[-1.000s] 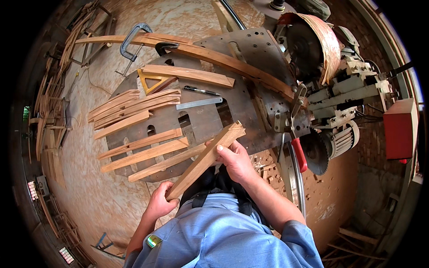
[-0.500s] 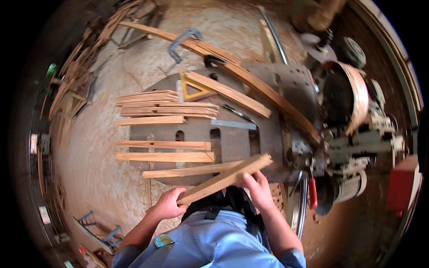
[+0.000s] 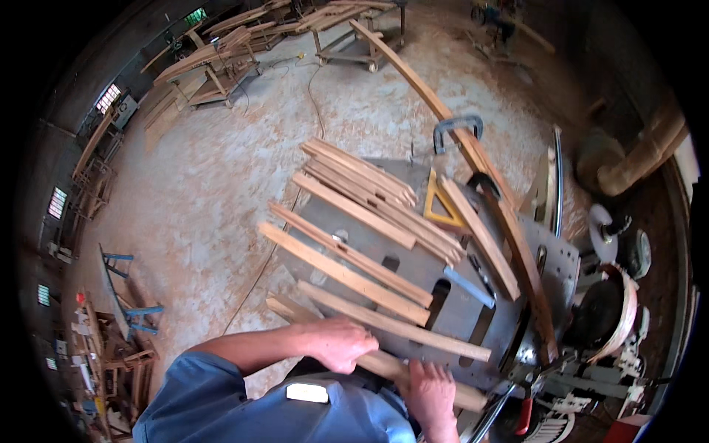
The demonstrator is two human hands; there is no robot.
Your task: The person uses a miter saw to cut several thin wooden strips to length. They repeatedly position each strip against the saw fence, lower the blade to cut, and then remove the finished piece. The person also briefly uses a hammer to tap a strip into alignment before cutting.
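A light wooden strip (image 3: 384,365) lies slantwise across the near edge of the metal machine table (image 3: 509,310), close to my body. My left hand (image 3: 341,344) is closed over its middle, knuckles up. Farther right along the same strip, my right hand (image 3: 430,389) grips it with the fingers bent over the top. Just beyond it, another wooden strip (image 3: 399,323) rests on the table. Two more strips, a wider one (image 3: 347,275) and a slotted one (image 3: 354,255), lie roughly parallel past that.
A stack of wooden strips (image 3: 369,196), a yellow set square (image 3: 442,209) and a metal rule (image 3: 470,287) sit farther back. A long board (image 3: 528,273) bears a C-clamp (image 3: 458,127). At right stand machine parts and a red handle (image 3: 525,416); blue-legged stand (image 3: 140,317) at left.
The wooden strip has gone from being held up at a tilt to lying low along the table's near edge. My hands moved with it. The view has swung left.
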